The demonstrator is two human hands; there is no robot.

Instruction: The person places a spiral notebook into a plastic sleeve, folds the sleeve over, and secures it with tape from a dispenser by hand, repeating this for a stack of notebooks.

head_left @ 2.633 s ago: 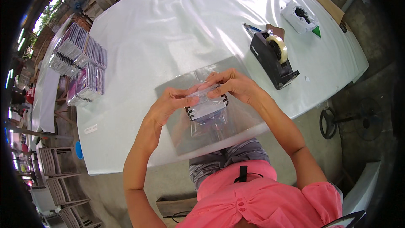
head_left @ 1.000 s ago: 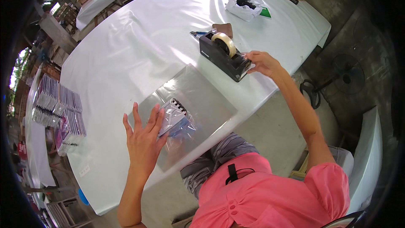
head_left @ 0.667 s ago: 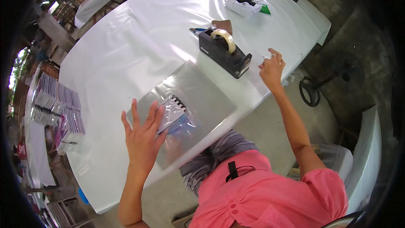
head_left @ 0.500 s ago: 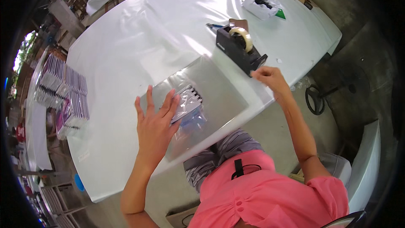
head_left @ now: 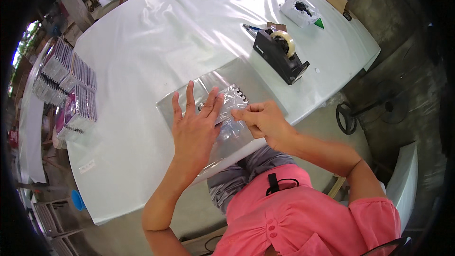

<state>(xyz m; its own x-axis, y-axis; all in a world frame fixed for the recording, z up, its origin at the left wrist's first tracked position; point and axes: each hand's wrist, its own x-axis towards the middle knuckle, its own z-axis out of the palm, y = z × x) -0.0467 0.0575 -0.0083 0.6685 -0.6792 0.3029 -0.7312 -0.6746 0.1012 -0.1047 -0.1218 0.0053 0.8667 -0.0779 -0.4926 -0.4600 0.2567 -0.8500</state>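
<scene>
A small spiral-bound notebook in a clear plastic wrapper lies on a flat stack of clear plastic sheets near the table's front edge. My left hand rests over its left part, fingers spread and pressing down. Over the near right side of the wrapper, my right hand has thumb and forefinger pinched together. Whatever is between those fingertips is too small to make out. Beyond them stands a black tape dispenser holding a roll of clear tape.
Stacks of wrapped spiral notebooks stand at the table's left edge. A white plastic packet and a blue pen lie toward the far right. A white sheet covers the table. A black fan stands beyond the right edge.
My right hand has left the tape dispenser's cutting end and come left to the wrapped notebook. My left hand stays spread on the notebook. The whole view has shifted slightly.
</scene>
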